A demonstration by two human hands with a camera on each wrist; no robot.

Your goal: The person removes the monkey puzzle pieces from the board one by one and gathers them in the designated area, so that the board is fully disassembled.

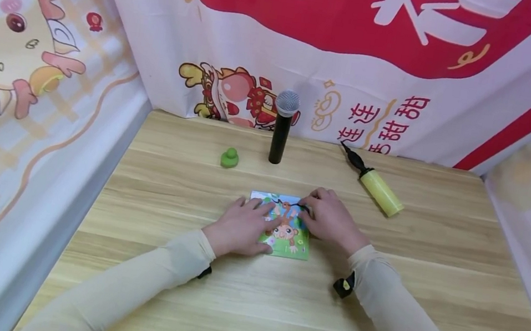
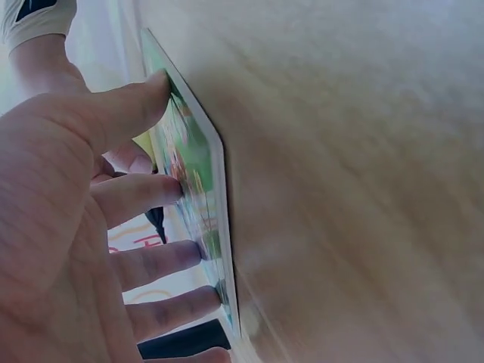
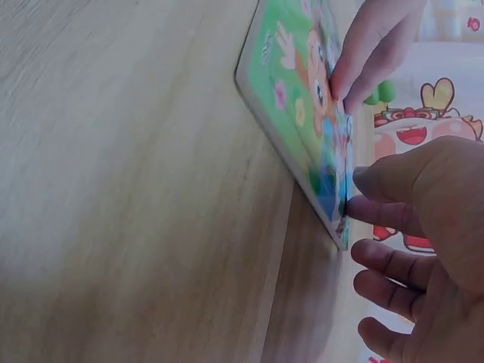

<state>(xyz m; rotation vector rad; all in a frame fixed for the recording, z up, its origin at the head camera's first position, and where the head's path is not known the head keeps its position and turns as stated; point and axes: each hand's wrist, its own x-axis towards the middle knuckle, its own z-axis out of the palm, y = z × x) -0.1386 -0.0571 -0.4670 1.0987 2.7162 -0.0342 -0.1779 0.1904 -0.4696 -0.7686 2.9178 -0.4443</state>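
A thin, square picture puzzle (image 1: 293, 248) with a cartoon monkey on a green and blue ground lies flat on the wooden table. My left hand (image 1: 243, 229) rests across its left side with the fingers spread. In the left wrist view the thumb and fingertips touch the face of the puzzle (image 2: 198, 155). At the upper right corner is my right hand (image 1: 332, 219). Its index fingertip touches the puzzle (image 3: 291, 113) in the right wrist view, with the thumb close beside it. The other fingers bend loosely, off the board. Both hands cover parts of the picture.
Behind the puzzle stands a microphone (image 1: 279, 134), upright, with a small green knobbed object (image 1: 229, 158) to its left. A yellow hand pump (image 1: 380, 192) with a black nozzle lies at the back right. Printed cloth (image 1: 262, 36) hangs around the table (image 1: 168, 175).
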